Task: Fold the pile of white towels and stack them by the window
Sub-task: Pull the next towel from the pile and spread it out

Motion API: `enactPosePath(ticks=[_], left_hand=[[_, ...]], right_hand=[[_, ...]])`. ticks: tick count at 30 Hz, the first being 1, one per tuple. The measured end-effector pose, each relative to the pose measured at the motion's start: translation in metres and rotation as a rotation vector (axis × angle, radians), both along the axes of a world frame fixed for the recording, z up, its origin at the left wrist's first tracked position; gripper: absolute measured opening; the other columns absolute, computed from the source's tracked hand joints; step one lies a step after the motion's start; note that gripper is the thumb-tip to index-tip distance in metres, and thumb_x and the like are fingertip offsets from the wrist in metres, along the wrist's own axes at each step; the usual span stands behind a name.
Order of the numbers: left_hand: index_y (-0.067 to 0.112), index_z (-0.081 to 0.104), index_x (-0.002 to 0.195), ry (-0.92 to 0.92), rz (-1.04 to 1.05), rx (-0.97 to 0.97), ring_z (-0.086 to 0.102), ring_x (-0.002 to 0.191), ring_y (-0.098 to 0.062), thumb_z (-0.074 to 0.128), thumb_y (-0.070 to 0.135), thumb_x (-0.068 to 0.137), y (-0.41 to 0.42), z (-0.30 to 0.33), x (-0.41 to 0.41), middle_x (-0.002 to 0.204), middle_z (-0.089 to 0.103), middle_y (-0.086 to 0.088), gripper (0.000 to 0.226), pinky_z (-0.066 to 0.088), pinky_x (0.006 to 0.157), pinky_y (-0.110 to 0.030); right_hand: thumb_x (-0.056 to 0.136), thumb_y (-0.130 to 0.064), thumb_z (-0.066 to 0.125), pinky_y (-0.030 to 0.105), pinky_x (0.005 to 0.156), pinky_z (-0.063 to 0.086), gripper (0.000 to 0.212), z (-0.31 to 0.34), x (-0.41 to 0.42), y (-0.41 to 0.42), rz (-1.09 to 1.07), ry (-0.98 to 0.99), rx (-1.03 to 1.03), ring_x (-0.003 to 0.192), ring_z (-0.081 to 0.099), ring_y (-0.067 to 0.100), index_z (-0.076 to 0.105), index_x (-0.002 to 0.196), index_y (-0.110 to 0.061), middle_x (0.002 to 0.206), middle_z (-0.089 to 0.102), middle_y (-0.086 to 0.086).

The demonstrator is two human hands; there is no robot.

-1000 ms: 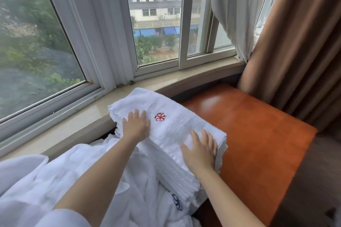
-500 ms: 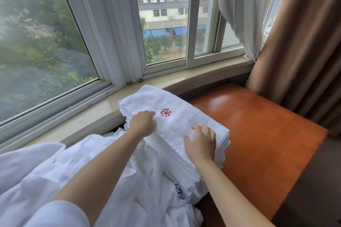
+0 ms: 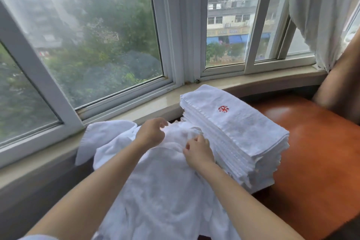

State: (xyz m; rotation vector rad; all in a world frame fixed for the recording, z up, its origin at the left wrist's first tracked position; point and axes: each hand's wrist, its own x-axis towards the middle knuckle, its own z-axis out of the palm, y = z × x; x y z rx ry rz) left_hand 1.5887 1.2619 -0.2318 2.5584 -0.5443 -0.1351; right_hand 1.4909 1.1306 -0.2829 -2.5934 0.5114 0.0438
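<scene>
- Two hands in my view, both on the loose white towels; one heap of them lies unfolded below the window sill, left of the folded stack
- One left hand, fingers curled, knuckles over the crumpled cloth; I cannot tell whether it actually pinches any
- One right hand, fingers curled and pinching a fold of the heap just beside the stack
- One folded stack, many layers, too fine for me to count; one red emblem on top; it sits on the orange-brown table, its far end touching the sill
- Half a second ago both hands rested on the stack; now they are off it and on the heap
</scene>
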Motion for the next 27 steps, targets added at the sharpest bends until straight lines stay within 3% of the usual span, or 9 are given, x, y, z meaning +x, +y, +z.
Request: enactPosePath(ticks=[3,6,10,14,17,19,21,24,27], left_hand=[[0.022,0.056,0.130,0.045,-0.130,0.058,0.049,0.122,-0.018,0.050,-0.001,0.080,0.031,-0.005,-0.017,0.125,0.055,0.003,0.056,0.040,0.099,-0.028],[0.021,0.043,0.143,0.085,-0.233,0.126,0.039,0.132,-0.022,0.064,0.015,0.084,0.053,-0.013,-0.033,0.143,0.043,-0.002,0.063,0.029,0.107,-0.027],[0.027,0.059,0.130,0.013,-0.170,0.124,0.043,0.127,-0.031,0.051,0.076,0.052,0.067,-0.020,-0.036,0.133,0.052,-0.009,0.092,0.032,0.106,-0.034],[0.025,0.066,0.099,-0.117,-0.197,0.244,0.045,0.118,-0.035,0.062,0.058,0.082,0.077,-0.026,-0.037,0.116,0.053,-0.003,0.037,0.038,0.100,-0.042],[0.026,0.046,0.067,-0.164,-0.199,0.007,0.052,0.088,-0.026,0.052,0.044,0.085,0.083,-0.027,-0.051,0.084,0.050,0.001,0.026,0.046,0.080,-0.045],[0.016,0.061,0.068,-0.182,-0.172,-0.203,0.052,0.087,-0.025,0.051,0.029,0.083,0.079,-0.017,-0.058,0.085,0.057,-0.007,0.022,0.044,0.084,-0.039],[0.003,0.073,0.093,-0.234,-0.113,-0.391,0.054,0.101,-0.025,0.056,0.008,0.085,0.071,0.000,-0.066,0.104,0.062,-0.015,0.020,0.037,0.089,-0.024],[0.003,0.068,0.116,-0.336,-0.083,-0.497,0.053,0.103,-0.022,0.059,-0.006,0.081,0.066,0.029,-0.078,0.114,0.059,-0.016,0.038,0.032,0.084,-0.015],[0.013,0.059,0.131,-0.363,-0.036,-0.352,0.057,0.100,-0.029,0.069,0.010,0.085,0.076,0.028,-0.081,0.116,0.055,-0.014,0.046,0.041,0.083,-0.027]], right_hand=[[0.104,-0.024,0.033,0.033,0.095,0.036,0.032,0.009,-0.009,0.012,-0.040,-0.102,0.006,0.118,0.040,0.030,0.053,0.118,-0.003,0.129,0.042,0.014],[0.104,-0.021,0.030,0.027,0.063,0.034,0.027,0.043,-0.021,0.021,-0.203,-0.327,0.681,0.075,0.043,0.015,0.047,0.086,-0.013,0.085,0.045,0.001],[0.104,-0.021,0.035,0.028,0.059,0.033,0.025,0.075,-0.031,0.022,-0.236,-0.593,1.182,0.066,0.039,0.015,0.046,0.082,-0.015,0.074,0.040,0.005],[0.104,-0.024,0.039,0.023,0.061,0.051,0.023,0.109,-0.053,0.004,-0.309,-0.870,1.716,0.078,0.061,0.016,0.056,0.104,-0.009,0.086,0.061,0.006],[0.101,-0.030,0.050,0.025,0.066,0.050,0.015,0.104,-0.065,0.002,-0.294,-0.747,1.260,0.085,0.057,0.012,0.050,0.111,-0.019,0.103,0.056,0.001],[0.090,-0.038,0.067,0.032,0.096,0.045,0.059,0.087,-0.073,0.008,-0.141,-0.500,0.945,0.117,0.047,0.012,0.034,0.138,-0.027,0.134,0.040,-0.004],[0.080,-0.040,0.077,0.030,0.106,0.036,0.089,0.066,-0.083,0.020,0.035,-0.280,0.751,0.128,0.035,0.006,0.020,0.148,-0.034,0.139,0.031,-0.014],[0.084,-0.036,0.073,0.031,0.091,0.048,0.044,0.041,-0.084,0.037,0.150,-0.128,0.651,0.109,0.057,0.012,0.056,0.124,-0.026,0.117,0.061,-0.006],[0.085,-0.021,0.070,0.027,0.070,0.045,0.015,0.040,-0.079,0.038,0.060,-0.312,0.609,0.082,0.057,0.014,0.064,0.090,-0.008,0.081,0.060,-0.002]])
